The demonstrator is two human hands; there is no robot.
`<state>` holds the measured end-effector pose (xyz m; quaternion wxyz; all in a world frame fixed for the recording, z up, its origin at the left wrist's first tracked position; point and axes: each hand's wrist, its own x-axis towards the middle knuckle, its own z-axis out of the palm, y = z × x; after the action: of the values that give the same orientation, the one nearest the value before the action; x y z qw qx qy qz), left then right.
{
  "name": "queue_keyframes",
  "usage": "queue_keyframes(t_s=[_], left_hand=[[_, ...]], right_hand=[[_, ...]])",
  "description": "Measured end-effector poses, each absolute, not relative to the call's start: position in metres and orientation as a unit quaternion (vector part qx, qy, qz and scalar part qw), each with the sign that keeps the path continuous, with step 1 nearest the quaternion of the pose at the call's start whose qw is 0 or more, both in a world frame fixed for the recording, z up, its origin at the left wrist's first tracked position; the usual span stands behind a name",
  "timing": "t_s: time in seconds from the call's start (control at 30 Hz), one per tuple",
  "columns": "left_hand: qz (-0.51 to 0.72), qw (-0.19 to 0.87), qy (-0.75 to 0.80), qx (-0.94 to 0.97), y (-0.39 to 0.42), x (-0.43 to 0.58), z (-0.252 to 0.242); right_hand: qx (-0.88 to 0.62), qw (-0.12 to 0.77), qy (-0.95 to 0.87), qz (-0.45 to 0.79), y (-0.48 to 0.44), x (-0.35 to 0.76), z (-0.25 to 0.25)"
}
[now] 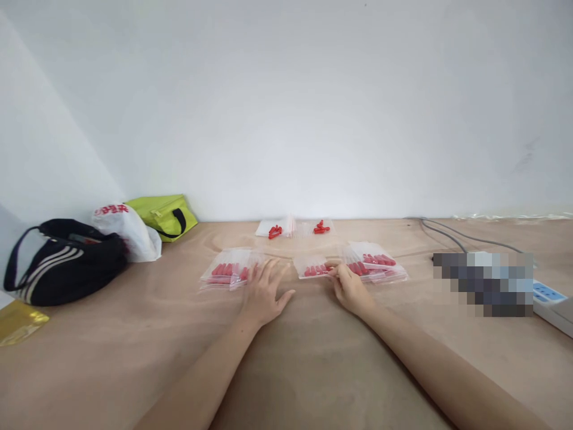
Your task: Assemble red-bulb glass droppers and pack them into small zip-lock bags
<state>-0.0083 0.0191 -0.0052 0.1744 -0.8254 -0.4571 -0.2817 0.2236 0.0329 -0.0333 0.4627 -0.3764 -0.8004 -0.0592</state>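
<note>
My left hand (264, 295) rests with its fingers spread on the right edge of a pile of clear bags (224, 272) holding red pieces. With closed fingers, my right hand (349, 289) pinches the near right corner of a small clear bag (313, 267), which has several red pieces in a row inside. To the right of that bag lies another pile of clear bags (380, 263) with red pieces, partly behind my right hand. Farther back are two clear bags, the left one (289, 227) and the right one (304, 228), with loose red pieces (321, 227) on or in them.
At the left stand a black bag (76, 269), a white plastic bag (138, 236) and a yellow-green bag (165, 215). A yellow packet (20, 322) lies nearer. At the right are grey cables (474, 239), a blurred object (487, 283) and a white power strip (550, 304).
</note>
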Motion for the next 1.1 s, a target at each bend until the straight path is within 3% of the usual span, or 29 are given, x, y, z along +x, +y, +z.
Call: queue_keyframes(t_s=[0.27, 0.47, 0.57, 0.7, 0.77, 0.9, 1.1], left_hand=[[-0.212, 0.237, -0.553, -0.771, 0.02, -0.036, -0.009], [-0.225, 0.169, -0.506, -0.815, 0.014, -0.013, -0.009], [-0.23, 0.116, -0.491, -0.832, 0.011, 0.005, -0.011], [-0.228, 0.07, -0.48, -0.845, 0.011, 0.031, -0.013], [-0.228, 0.059, -0.471, -0.85, 0.011, 0.045, -0.012], [-0.23, 0.051, -0.484, -0.842, 0.012, 0.063, -0.01], [-0.268, 0.036, -0.524, -0.808, 0.015, 0.027, -0.016]], right_hand=[[-0.416, 0.554, -0.719, -0.049, 0.043, 0.277, -0.026], [-0.474, 0.483, -0.735, -0.049, 0.036, 0.334, -0.031], [-0.501, 0.438, -0.737, -0.116, 0.028, 0.343, -0.03], [-0.525, 0.449, -0.671, -0.268, 0.021, 0.325, -0.026], [-0.487, 0.455, -0.689, -0.286, 0.018, 0.301, -0.024], [-0.381, 0.402, -0.81, -0.19, 0.017, 0.244, -0.022], [-0.39, 0.322, -0.859, -0.078, 0.026, 0.209, -0.017]])
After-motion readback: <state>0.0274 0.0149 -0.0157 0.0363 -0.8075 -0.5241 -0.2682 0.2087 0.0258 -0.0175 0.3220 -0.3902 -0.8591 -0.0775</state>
